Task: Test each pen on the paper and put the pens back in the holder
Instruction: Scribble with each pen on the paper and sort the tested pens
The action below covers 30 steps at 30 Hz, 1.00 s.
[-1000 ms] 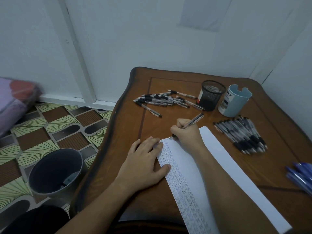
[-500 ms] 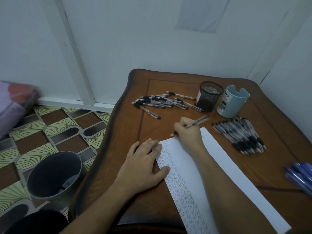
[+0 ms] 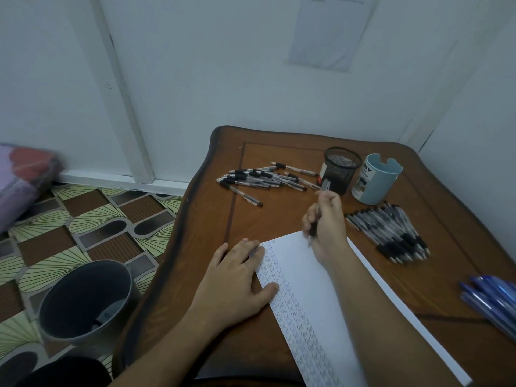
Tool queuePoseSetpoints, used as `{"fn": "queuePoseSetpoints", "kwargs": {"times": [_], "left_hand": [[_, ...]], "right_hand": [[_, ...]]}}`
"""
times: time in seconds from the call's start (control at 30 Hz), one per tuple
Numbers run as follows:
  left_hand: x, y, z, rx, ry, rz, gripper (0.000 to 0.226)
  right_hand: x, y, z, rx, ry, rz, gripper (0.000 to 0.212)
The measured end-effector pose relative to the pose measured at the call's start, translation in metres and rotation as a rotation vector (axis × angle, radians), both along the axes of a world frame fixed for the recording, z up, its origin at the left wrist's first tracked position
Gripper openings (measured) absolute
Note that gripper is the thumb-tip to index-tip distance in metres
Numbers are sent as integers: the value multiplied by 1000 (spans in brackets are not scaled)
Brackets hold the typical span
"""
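My right hand (image 3: pixel 325 224) grips a clear black-grip pen (image 3: pixel 318 212), held nearly upright with its tip just above the far end of the white paper (image 3: pixel 321 289). Rows of small ink marks run down the paper's left side. My left hand (image 3: pixel 237 283) rests flat on the paper's left edge and the table. A black mesh holder (image 3: pixel 341 169) and a light blue holder (image 3: pixel 374 182) stand at the back of the table. Several black pens (image 3: pixel 262 178) lie left of the mesh holder. Another heap of black pens (image 3: pixel 391 233) lies to the right of my right hand.
The brown wooden table (image 3: pixel 212 219) stands in a corner of white walls. Several blue pens (image 3: pixel 494 300) lie at its right edge. A dark bin (image 3: pixel 83 300) stands on the patterned floor to the left. A folded cloth (image 3: pixel 22 177) lies at far left.
My right hand has lifted the pen off the paper and swung it from slanted to nearly upright, toward the mesh holder. My left hand has stayed in place.
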State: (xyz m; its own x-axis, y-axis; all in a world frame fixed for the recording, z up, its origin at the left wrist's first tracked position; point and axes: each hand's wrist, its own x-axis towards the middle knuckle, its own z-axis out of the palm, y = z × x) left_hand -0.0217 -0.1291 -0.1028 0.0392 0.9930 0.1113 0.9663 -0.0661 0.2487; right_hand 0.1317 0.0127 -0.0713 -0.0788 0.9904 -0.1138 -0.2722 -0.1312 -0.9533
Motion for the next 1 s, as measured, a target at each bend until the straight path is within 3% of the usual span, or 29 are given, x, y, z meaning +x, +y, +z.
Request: {"fn": "queuePoseSetpoints", "kwargs": {"times": [0.13, 0.33, 0.4, 0.57, 0.63, 0.7, 0.77, 0.83, 0.9, 1.0], "left_hand": [[0, -1, 1, 3, 3, 0, 88], [0, -1, 2, -5, 2, 2, 91], [0, -1, 2, -7, 0, 3, 92], [0, -1, 3, 10, -20, -8, 93], [0, 0, 2, 29, -49, -9, 92], [-1, 0, 3, 29, -58, -15, 92], [-1, 0, 3, 26, -55, -17, 91], [-1, 0, 3, 25, -51, -18, 90], [-1, 0, 2, 31, -74, -12, 89], [-2, 0, 2, 32, -75, -18, 87]], "right_hand": [[17, 6, 9, -36, 161, -11, 13], [47, 17, 24, -73, -7, -37, 12], [58, 18, 24, -66, -300, -15, 12], [83, 24, 20, 138, -1333, -25, 15], [84, 24, 21, 164, -1613, 44, 20], [80, 23, 22, 236, -1765, 56, 23], [67, 21, 23, 361, -1733, 49, 24], [45, 19, 23, 427, -1480, 126, 23], [14, 18, 22, 389, -1231, 235, 19], [-33, 24, 12, 352, -1100, 311, 24]]}}
